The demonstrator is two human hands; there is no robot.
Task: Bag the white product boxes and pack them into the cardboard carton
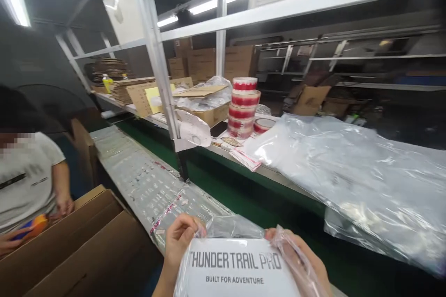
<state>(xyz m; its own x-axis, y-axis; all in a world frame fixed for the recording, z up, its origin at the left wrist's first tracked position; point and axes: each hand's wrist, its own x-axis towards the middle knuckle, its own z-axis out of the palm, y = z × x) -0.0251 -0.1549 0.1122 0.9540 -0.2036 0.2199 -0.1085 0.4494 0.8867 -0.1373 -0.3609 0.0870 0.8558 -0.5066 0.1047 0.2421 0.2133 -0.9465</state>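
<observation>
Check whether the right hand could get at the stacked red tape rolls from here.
Probably not freely: the right hand grips the bagged white box, and the tape rolls stand across the green belt.

- A white printed card point(234, 267), lettered "THUNDERTRAIL PRO" in grey with "BUILT FOR ADVENTURE" in black below; it faces up toward the camera, at 6 o'clock in the view, its lower part cut off by the frame edge.
- A clear plastic bag point(240, 232), glossy and crinkled, wraps the card; its open mouth stands up at 12 o'clock of the card.
</observation>
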